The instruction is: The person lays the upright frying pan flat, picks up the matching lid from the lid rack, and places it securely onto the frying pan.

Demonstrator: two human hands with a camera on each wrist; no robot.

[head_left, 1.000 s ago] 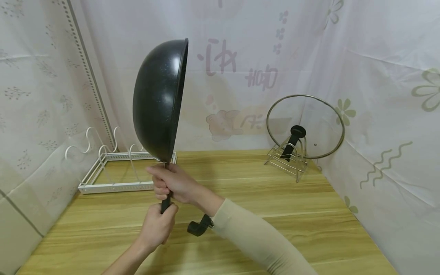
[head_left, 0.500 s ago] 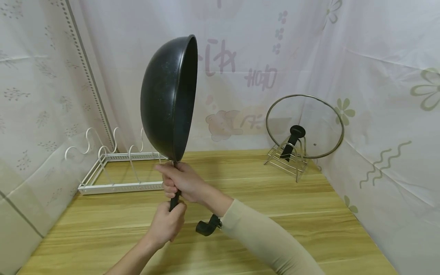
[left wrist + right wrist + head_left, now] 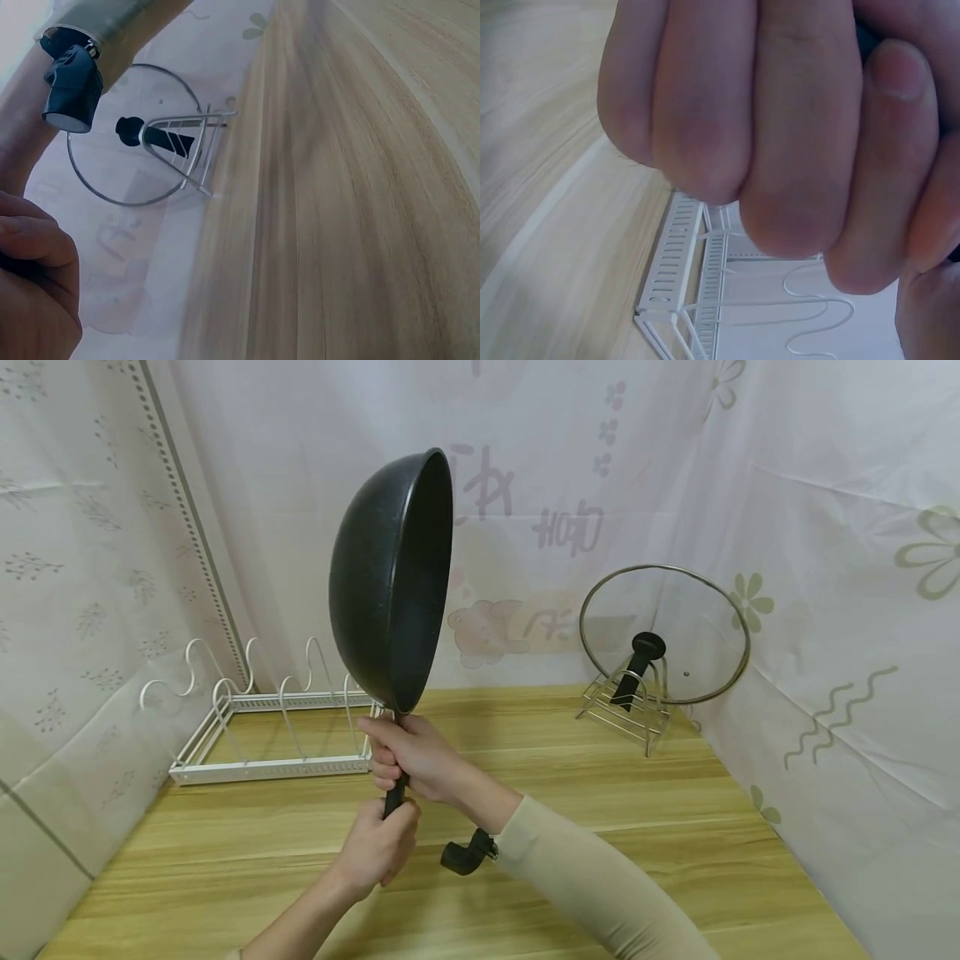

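Observation:
A black wok (image 3: 390, 581) is held upright above the table in the head view, its hollow side turned right and its handle pointing down. My right hand (image 3: 416, 756) grips the handle just under the bowl. Lower on the same handle, my left hand (image 3: 375, 847) is wrapped round the end. In the left wrist view the left hand (image 3: 37, 277) shows curled fingers at the left edge. Curled fingers of the right hand (image 3: 780, 135) fill the top of the right wrist view; the wok's bowl is out of sight there.
A white rack (image 3: 270, 770) with curved wire dividers stands at the table's back left. At the back right, a glass lid (image 3: 705, 635) with a black knob leans in a small wire stand (image 3: 648, 727). Printed curtains (image 3: 525, 410) enclose the table (image 3: 600, 777).
Both hands have moved right with the wok, away from the white rack. The bowl has turned, so more of its dark inside shows.

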